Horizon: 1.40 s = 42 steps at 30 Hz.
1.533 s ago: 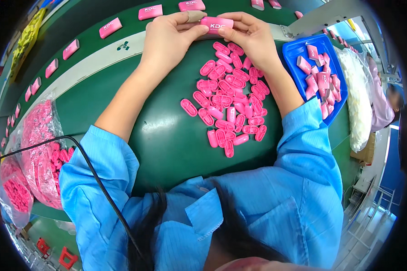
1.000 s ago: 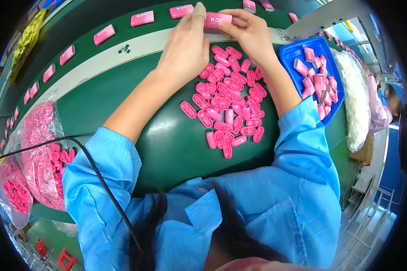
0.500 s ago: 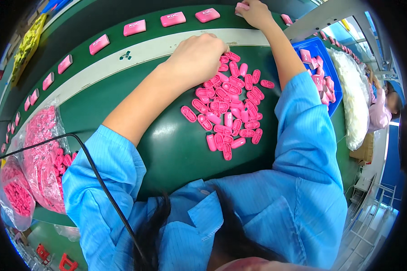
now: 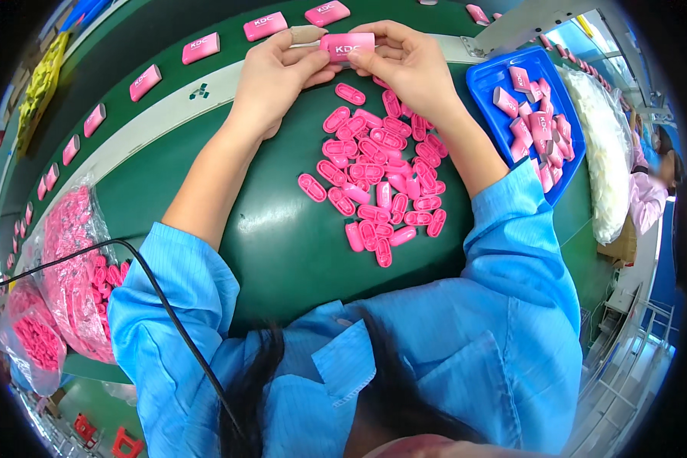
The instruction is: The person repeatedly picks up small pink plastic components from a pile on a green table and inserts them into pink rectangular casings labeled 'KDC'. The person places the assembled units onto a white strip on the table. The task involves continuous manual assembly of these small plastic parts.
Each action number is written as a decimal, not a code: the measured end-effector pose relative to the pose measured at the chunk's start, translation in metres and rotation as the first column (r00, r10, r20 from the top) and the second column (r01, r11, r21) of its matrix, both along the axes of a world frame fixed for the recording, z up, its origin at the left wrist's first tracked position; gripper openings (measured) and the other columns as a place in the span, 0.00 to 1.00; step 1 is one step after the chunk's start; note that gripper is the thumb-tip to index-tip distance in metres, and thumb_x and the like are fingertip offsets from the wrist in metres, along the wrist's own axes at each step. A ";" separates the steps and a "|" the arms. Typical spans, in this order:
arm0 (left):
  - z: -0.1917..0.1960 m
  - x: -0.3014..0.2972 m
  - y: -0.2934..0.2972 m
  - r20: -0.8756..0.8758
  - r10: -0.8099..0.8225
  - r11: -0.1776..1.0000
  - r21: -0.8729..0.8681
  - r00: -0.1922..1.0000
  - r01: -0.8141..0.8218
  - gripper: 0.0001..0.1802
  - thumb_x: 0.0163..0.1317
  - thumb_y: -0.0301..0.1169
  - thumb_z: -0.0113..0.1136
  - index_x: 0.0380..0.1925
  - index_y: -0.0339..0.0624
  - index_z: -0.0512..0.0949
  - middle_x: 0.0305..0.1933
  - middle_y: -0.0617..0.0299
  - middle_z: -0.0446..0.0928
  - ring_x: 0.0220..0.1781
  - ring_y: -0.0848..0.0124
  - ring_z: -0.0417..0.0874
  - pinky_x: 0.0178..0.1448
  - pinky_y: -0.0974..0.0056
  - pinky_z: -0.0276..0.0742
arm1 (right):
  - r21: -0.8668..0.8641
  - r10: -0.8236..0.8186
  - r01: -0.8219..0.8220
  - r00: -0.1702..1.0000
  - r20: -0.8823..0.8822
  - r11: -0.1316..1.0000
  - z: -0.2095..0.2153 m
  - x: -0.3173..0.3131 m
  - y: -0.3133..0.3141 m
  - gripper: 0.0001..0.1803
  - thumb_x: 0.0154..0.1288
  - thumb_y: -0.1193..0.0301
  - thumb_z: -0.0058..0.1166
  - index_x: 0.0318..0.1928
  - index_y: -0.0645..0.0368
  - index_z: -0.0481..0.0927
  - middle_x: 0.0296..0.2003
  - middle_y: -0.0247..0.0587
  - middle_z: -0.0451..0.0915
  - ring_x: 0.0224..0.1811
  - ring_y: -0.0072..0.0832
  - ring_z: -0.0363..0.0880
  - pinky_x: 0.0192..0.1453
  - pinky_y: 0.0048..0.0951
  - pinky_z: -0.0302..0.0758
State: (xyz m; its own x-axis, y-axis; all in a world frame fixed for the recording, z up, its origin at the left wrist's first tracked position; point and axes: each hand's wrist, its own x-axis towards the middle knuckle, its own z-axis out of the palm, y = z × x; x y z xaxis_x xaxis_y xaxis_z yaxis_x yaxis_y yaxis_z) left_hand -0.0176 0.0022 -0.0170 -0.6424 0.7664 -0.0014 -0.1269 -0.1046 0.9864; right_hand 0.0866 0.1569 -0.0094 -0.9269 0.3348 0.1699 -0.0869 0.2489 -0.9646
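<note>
Two clear bags (image 4: 67, 244) filled with pink pieces (image 4: 103, 275) are set along the left edge of the green table (image 4: 275, 259); a black cable (image 4: 156, 282) is draped in front of them and across a blue left sleeve (image 4: 168, 259); beyond the table's far edge, which is bordered by a white rail (image 4: 160, 114), a spaced row of cases (image 4: 201, 48) is carried on a green belt (image 4: 170, 70). Over the far edge, the left end of a pink case (image 4: 349, 46) is pinched by the left hand (image 4: 275, 80), its forefinger wrapped in a beige covering (image 4: 307, 34); the right end of the same case is pinched by the right hand (image 4: 414, 69), the thumb being laid on the front face; what is done by the fingers hidden behind the case cannot be told. Below the hands, a loose pile of oval pieces (image 4: 370, 172) is spread from near the far edge toward the table's middle, some turned hollow side up, others smooth side up. Near the table's far right corner, a blue tray (image 4: 485, 88) is placed, more cases (image 4: 540, 124) being heaped toward its right edge; beside that edge a white-filled bag (image 4: 595, 168) is seen; farther right, a person in pale purple (image 4: 649, 195) is partly shown.
</note>
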 end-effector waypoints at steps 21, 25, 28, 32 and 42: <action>0.005 0.010 0.003 0.031 0.143 0.983 0.115 0.989 -0.146 0.20 0.57 0.24 0.61 0.48 0.27 0.73 0.42 0.50 0.79 0.42 0.68 0.82 0.48 0.69 0.80 | -0.209 0.035 -0.028 0.999 0.030 0.978 -0.005 0.000 0.008 0.17 0.61 0.73 0.57 0.50 0.65 0.73 0.40 0.43 0.80 0.38 0.24 0.80 0.44 0.21 0.78; 0.002 0.004 0.001 0.126 0.079 0.986 0.135 0.989 -0.096 0.18 0.56 0.25 0.62 0.47 0.28 0.74 0.42 0.53 0.79 0.43 0.69 0.82 0.49 0.69 0.80 | -0.300 0.112 -0.079 0.989 0.094 0.951 0.000 0.001 0.016 0.16 0.61 0.73 0.57 0.49 0.66 0.73 0.40 0.43 0.80 0.37 0.24 0.80 0.44 0.21 0.78; 0.004 0.008 0.001 0.103 0.109 0.984 0.132 0.989 -0.122 0.18 0.56 0.25 0.62 0.46 0.28 0.75 0.41 0.53 0.80 0.41 0.69 0.82 0.49 0.69 0.80 | -0.286 0.109 -0.085 0.991 0.072 0.954 -0.006 -0.001 0.015 0.16 0.61 0.74 0.56 0.49 0.66 0.74 0.40 0.43 0.80 0.37 0.24 0.80 0.44 0.21 0.78; 0.003 0.010 0.001 -0.107 0.155 0.986 0.085 0.982 -0.146 0.17 0.55 0.25 0.63 0.44 0.28 0.76 0.40 0.52 0.81 0.40 0.70 0.83 0.48 0.70 0.79 | -0.274 0.062 -0.049 0.997 0.039 0.960 -0.008 0.001 0.010 0.16 0.60 0.74 0.57 0.49 0.66 0.74 0.39 0.44 0.80 0.37 0.24 0.80 0.43 0.20 0.78; 0.007 0.029 -0.003 -0.753 0.239 0.950 0.052 0.612 -0.307 0.15 0.57 0.24 0.55 0.45 0.31 0.74 0.30 0.45 0.79 0.33 0.55 0.83 0.38 0.57 0.78 | -0.010 -0.084 0.083 0.995 -0.062 0.996 0.001 0.004 -0.007 0.17 0.58 0.76 0.59 0.48 0.68 0.75 0.38 0.44 0.81 0.37 0.22 0.80 0.43 0.21 0.78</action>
